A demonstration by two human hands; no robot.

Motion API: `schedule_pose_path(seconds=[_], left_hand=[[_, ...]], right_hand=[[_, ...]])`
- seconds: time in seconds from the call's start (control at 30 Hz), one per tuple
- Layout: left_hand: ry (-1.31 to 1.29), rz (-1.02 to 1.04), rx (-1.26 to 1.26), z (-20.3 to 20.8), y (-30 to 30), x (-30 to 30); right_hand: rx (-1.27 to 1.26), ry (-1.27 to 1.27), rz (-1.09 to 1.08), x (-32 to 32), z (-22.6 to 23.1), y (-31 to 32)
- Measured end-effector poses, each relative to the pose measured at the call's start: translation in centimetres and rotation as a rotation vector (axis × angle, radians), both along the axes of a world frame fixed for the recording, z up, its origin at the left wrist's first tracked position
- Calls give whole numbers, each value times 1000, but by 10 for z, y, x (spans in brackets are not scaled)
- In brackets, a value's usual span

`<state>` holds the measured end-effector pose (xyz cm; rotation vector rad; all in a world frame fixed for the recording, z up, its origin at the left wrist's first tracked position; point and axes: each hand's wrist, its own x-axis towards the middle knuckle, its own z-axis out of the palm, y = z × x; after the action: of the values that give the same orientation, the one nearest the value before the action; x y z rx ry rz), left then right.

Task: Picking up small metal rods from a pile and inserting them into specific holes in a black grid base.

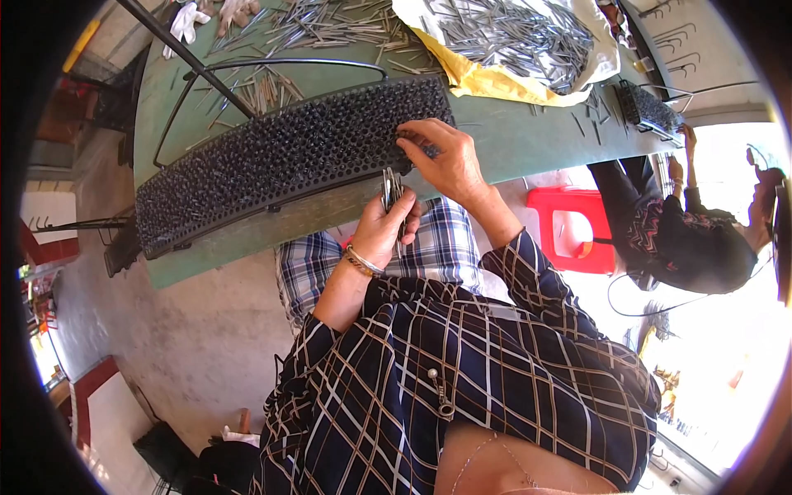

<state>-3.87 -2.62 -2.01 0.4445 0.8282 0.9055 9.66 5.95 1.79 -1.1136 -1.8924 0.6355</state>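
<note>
A long black rack point(280, 153) full of small round holes lies along the table's near edge, slightly curved in this view. Slim metal pieces fill most of its holes. My left hand point(385, 228) is closed round a bundle of slim metal strips point(391, 186), their ends pointing up just in front of the rack's near edge. Over the rack's right end, my right hand point(452, 162) has its fingers bent together at the holes. Whatever its fingertips may hold is too small to make out.
Loose metal strips point(330, 31) lie heaped across the green table point(511, 136). More fill a white and yellow sack point(462, 78) at the far right. A dark metal bar point(190, 59) crosses above the rack. Right of me are a red stool point(540, 202) and another person point(693, 239) at a smaller rack point(646, 109).
</note>
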Motion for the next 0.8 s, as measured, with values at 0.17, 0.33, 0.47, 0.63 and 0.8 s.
schedule_pose_path(seconds=[0.17,0.33,0.47,0.63,0.8], left_hand=[[8,-2,-6,1,0,0],[10,-15,-5,4,1,3],[20,-12,9,6,1,3],[23,10,10,8,1,3],[3,-55,21,10,2,4]], right_hand=[[-34,-19,5,-1,5,-4],[1,-42,-8,0,3,-3],[71,-51,-17,1,3,-3],[63,-151,-4,-3,13,-3],[120,-161,5,1,6,5]])
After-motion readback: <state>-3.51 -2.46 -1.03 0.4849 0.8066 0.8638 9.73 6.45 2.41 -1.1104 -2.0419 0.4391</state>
